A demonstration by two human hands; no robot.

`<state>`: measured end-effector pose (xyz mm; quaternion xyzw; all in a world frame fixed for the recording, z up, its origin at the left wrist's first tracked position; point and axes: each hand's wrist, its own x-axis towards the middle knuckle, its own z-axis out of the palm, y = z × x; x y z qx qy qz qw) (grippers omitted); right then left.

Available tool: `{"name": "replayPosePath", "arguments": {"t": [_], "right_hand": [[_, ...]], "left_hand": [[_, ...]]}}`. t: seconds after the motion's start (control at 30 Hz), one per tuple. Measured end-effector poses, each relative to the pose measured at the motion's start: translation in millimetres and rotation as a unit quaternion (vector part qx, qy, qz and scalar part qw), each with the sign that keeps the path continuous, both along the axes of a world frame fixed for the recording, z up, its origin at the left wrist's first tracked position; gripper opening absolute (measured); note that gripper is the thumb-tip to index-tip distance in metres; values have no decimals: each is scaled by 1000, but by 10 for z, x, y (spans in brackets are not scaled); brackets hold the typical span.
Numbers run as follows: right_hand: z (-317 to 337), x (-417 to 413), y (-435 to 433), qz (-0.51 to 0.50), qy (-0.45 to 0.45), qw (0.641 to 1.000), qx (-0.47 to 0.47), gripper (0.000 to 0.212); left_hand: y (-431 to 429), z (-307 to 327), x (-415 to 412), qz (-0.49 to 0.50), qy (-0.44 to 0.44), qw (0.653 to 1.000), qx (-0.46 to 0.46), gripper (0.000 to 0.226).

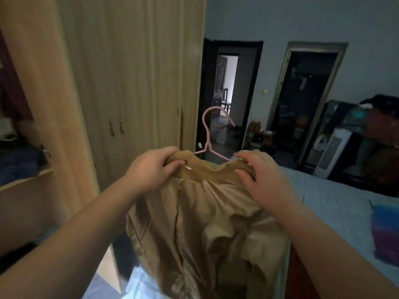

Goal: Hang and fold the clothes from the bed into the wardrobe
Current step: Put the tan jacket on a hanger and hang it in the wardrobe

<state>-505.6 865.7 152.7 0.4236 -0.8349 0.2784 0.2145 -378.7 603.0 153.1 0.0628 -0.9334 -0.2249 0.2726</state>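
I see tan garment (205, 223) on pink hanger (208, 134), centre frame; left hand (155, 169) and right hand (259, 175) fingers curled, gripping its shoulders.

The garment (207, 223) hangs on the hanger (208, 134) in the middle, with the left hand (151, 169) gripping its left shoulder and the right hand (261, 175) its right. The wardrobe (133, 83) stands to the left, and clothes (19, 162) lie on its shelf (26, 180) at the far left. The bed (328, 201) lies to the right, with a folded cloth (386, 229) on it. Two doorways (226, 93) stand behind.
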Motion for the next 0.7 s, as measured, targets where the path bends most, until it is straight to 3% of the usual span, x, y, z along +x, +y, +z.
{"name": "replayPosePath", "arguments": {"t": [0.13, 0.23, 0.33, 0.43, 0.6, 0.7], "right_hand": [[425, 232, -745, -33, 21, 999, -4, 24], [789, 477, -1442, -6, 30, 999, -18, 38], [1149, 809, -2201, 19, 80, 996, -24, 42], [1397, 1183, -2973, 62, 122, 990, -33, 40], [1575, 1504, -4026, 269, 12, 963, -5, 32], [1585, 1512, -4494, 316, -29, 948, 19, 28]], "left_hand": [[-633, 564, 551, 67, 57, 996, -16, 26], [-1123, 970, 1050, 125, 65, 989, -44, 26], [-1629, 1268, 1522, 226, 104, 959, -137, 31], [-2075, 1464, 1909, 289, 100, 937, -169, 40], [-2734, 1632, 2590, 294, 39, 944, -146, 33], [-3107, 1592, 2932, 271, 4, 959, -77, 25]]}}
